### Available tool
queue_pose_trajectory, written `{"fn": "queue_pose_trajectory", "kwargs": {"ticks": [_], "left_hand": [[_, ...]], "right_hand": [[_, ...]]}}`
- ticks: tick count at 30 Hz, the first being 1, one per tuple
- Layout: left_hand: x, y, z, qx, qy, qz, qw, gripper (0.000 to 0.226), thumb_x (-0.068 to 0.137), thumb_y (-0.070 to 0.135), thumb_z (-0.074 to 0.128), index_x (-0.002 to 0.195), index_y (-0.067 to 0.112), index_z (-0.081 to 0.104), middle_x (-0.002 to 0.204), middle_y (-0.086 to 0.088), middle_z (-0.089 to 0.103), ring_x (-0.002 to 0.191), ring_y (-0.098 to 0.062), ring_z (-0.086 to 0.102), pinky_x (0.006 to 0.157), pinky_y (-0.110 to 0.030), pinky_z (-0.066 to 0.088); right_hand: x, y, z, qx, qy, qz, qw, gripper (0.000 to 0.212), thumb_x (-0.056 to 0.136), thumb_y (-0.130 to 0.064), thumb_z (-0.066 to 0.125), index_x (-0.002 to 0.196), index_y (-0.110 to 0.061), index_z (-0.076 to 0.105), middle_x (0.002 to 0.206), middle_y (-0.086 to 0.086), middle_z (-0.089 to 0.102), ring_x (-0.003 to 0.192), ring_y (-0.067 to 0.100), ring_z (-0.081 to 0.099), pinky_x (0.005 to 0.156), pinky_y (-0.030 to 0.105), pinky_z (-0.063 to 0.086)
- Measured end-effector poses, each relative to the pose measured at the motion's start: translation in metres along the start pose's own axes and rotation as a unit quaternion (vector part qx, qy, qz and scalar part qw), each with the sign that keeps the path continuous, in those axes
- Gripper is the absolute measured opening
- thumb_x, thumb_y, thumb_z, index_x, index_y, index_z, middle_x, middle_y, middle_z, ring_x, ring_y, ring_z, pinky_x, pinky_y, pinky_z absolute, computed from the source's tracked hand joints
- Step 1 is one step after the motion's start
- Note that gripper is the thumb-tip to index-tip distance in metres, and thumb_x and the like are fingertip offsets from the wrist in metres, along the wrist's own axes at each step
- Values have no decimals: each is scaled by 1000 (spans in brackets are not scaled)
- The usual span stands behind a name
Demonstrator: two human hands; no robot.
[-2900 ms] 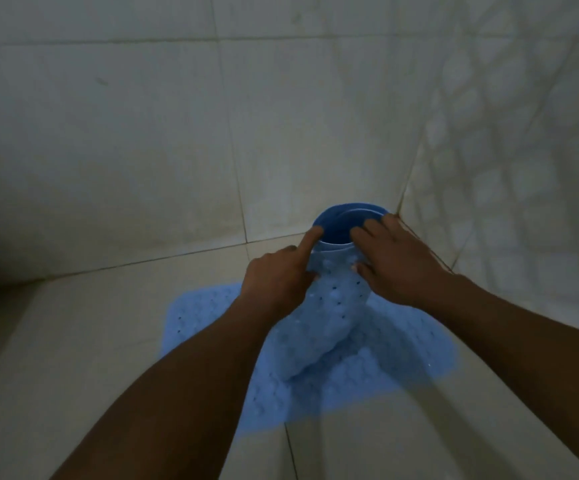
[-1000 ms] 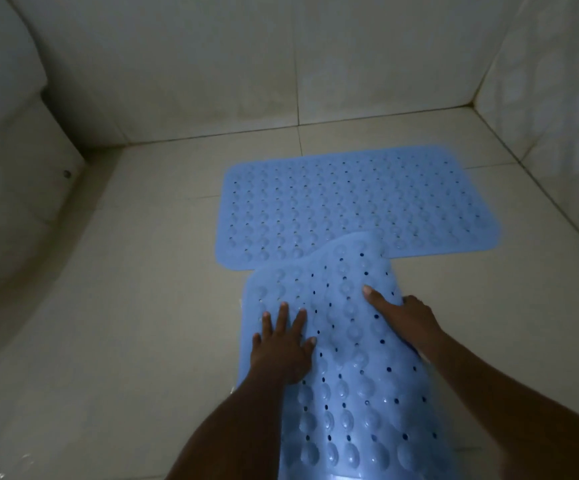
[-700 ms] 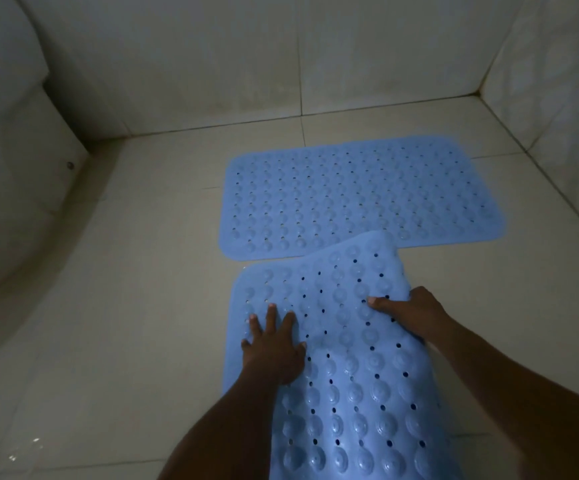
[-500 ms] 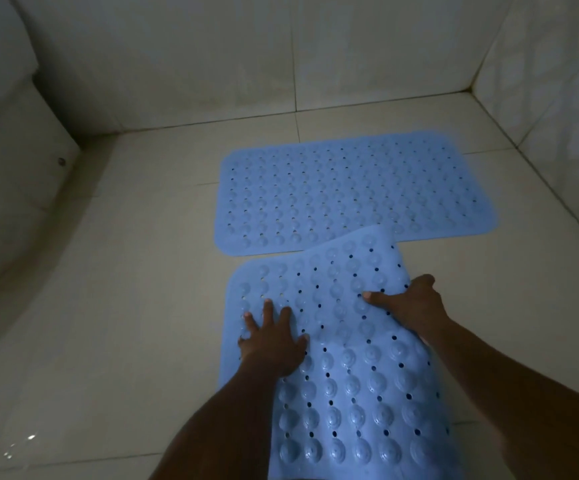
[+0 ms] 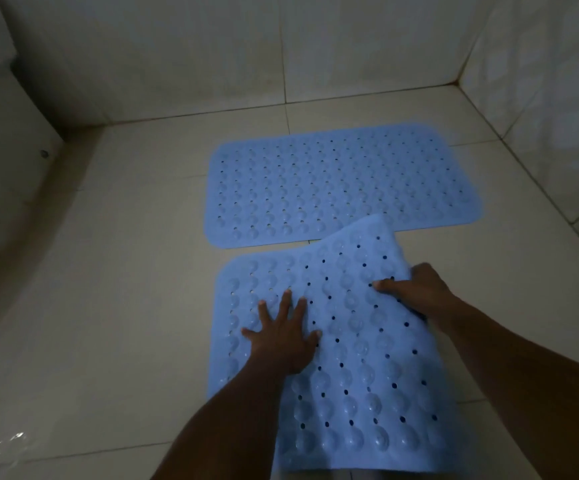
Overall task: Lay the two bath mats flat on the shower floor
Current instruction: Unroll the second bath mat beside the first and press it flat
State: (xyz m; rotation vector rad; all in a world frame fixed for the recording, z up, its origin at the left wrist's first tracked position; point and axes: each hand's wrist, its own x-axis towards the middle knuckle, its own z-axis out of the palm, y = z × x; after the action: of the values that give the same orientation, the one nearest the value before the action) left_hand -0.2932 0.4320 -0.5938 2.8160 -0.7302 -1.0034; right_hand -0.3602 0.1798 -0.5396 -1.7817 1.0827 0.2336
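The near mat (image 5: 357,358) lay on the shower floor (image 5: 125,306), close to the person. The left hand (image 5: 281,336) was open and pressed flat on it. The right hand (image 5: 416,292) was closed on the mat's right edge, which was lifted up. Its far right corner curled over the far mat (image 5: 333,181), which lay flat by the back wall (image 5: 177,57). I think the next move was to lower and smooth that edge
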Motion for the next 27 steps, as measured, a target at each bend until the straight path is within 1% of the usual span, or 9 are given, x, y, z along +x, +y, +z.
{"fn": "queue_pose_trajectory", "kwargs": {"ticks": [2, 3, 6, 9, 11, 18, 20, 23, 27], "left_hand": [[1, 3, -2, 6, -15, -19, 1000, 81, 94, 76, 26, 158, 42, -11, 165, 12, -29, 151, -45, -22, 109, -82, 10], [1, 4, -4, 0, -16, -26, 1000, 83, 93, 77, 27, 158, 42, -11, 165, 12, -29, 150, -47, -21, 109, -82, 11], [2, 13, -9, -22, -12, -45, 999, 87, 91, 79, 31, 159, 41, -7, 166, 9, -28, 150, -50, -18, 110, -81, 13], [3, 20, -13, -26, -5, -57, 998, 92, 88, 81, 34, 158, 42, -12, 167, 5, -24, 149, -54, -16, 111, -80, 14], [2, 24, -14, -21, -7, -54, 998, 94, 87, 82, 35, 155, 46, -18, 168, 2, -24, 148, -56, -15, 110, -80, 15], [1, 30, -13, -2, -22, -59, 998, 98, 84, 84, 42, 154, 49, -18, 166, -1, -29, 147, -58, -18, 110, -81, 14], [2, 31, -11, 14, -13, -61, 998, 99, 83, 85, 41, 156, 46, -15, 166, -3, -30, 147, -58, -18, 110, -82, 9], [4, 33, -7, 60, 21, -34, 997, 99, 85, 83, 39, 158, 40, -11, 166, -4, -28, 149, -52, -20, 110, -81, 2], [9, 38, -2, 52, -8, 4, 999, 95, 87, 79, 42, 158, 44, -10, 167, 3, -27, 151, -47, -20, 111, -81, 3]], "right_hand": [[1, 0, -5, -19, 2, -2, 1000, 106, 36, -71, 91, 118, -10, 62, 108, 8, 71, 88, 27, 72, 73, 40, 62], [-4, -4, -7, -11, -14, 1, 1000, 102, 38, -71, 91, 116, -11, 64, 106, 7, 72, 85, 25, 73, 68, 37, 62], [-14, -10, -17, 38, -71, 14, 997, 67, 72, -66, 76, 104, -8, 69, 94, 4, 73, 73, 20, 71, 54, 26, 53], [-9, -4, -29, 99, -70, 61, 991, 62, 83, -68, 58, 112, -13, 64, 106, 6, 65, 92, 24, 64, 76, 35, 50], [-9, 1, -33, 141, -69, 91, 983, 49, 90, -55, 55, 102, -9, 64, 90, 10, 64, 76, 26, 60, 69, 35, 48], [-3, 13, -40, 110, -74, 91, 987, 46, 83, -49, 74, 96, -6, 66, 74, 8, 59, 61, 18, 50, 57, 28, 36], [-2, 15, -40, 116, -83, 90, 986, 48, 84, -49, 73, 99, -5, 67, 78, 6, 62, 65, 17, 53, 66, 30, 43], [-4, 18, -37, 113, -87, 93, 985, 59, 73, -62, 77, 109, -15, 69, 104, 5, 72, 98, 24, 67, 99, 41, 51], [-6, 15, -33, 107, -120, 82, 984, 66, 69, -66, 77, 114, -18, 69, 110, 6, 73, 102, 28, 68, 100, 47, 51]]}}
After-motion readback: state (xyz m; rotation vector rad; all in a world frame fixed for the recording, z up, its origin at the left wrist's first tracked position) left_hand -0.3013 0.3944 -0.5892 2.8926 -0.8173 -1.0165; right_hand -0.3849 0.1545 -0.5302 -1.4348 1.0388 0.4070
